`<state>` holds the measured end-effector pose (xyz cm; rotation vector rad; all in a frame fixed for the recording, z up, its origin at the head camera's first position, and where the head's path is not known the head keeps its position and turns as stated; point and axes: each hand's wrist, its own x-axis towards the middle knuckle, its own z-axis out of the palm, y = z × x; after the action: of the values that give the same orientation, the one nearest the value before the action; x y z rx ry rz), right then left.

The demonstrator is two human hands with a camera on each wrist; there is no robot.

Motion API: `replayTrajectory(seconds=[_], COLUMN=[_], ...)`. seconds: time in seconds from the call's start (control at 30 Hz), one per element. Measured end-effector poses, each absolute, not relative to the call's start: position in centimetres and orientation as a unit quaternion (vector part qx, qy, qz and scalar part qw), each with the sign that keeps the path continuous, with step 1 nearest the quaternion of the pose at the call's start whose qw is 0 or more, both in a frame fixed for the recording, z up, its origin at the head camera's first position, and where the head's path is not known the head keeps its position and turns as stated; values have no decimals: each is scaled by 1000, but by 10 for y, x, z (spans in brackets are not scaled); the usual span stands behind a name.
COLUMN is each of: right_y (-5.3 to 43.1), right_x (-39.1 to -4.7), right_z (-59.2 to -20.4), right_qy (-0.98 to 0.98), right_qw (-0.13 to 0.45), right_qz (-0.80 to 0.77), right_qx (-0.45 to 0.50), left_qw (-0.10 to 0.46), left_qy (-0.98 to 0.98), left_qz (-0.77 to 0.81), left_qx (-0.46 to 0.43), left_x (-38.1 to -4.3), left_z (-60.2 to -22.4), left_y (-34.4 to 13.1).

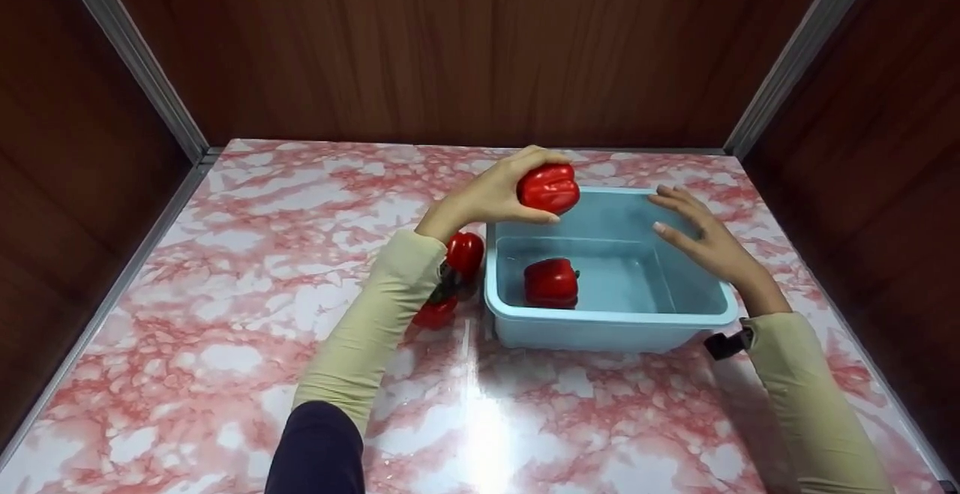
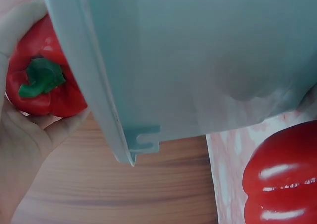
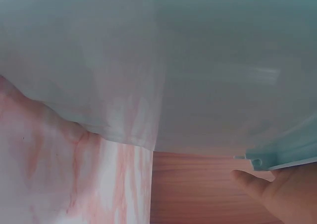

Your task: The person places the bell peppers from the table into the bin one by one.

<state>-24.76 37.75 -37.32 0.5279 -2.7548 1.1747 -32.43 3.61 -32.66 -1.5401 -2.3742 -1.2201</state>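
My left hand (image 1: 489,193) grips a red bell pepper (image 1: 550,189) between thumb and fingers, above the back left of a light blue plastic bin (image 1: 615,318). The left wrist view shows the green stem (image 2: 43,78) of that pepper, partly covered by the bin's rim. Inside the bin, near its front left, lies another red bell pepper (image 1: 550,284). My right hand (image 1: 705,239) hangs over the bin's right side, fingers extended and holding nothing; the right wrist view catches only part of it, beside the rim.
Left of the bin, partly hidden by my left forearm, are more red bell peppers (image 1: 466,254) on the red-and-white marbled table (image 1: 225,359). Brown wood-grain panels (image 1: 450,52) with grey metal edging stand at the back and both sides.
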Motion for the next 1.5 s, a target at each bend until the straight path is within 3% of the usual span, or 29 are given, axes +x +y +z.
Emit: replayTrajectory(seconds=[0.23,0.6,1.5], right_y=[375,354,355], right_x=[-247,-227,-227], right_z=[-373,-348,-346], right_qy=[-904,-905,-902], right_qw=[52,50,62], right_qz=[386,385,374], right_qx=[175,172,205], left_qw=[49,26,23], left_qy=[-756,-772,-780], left_qz=[-401,-394,-398], left_qx=[-515,-499,-483], left_x=[-323,-322,-323], left_z=[-322,-327,-337], left_y=[37,31,17])
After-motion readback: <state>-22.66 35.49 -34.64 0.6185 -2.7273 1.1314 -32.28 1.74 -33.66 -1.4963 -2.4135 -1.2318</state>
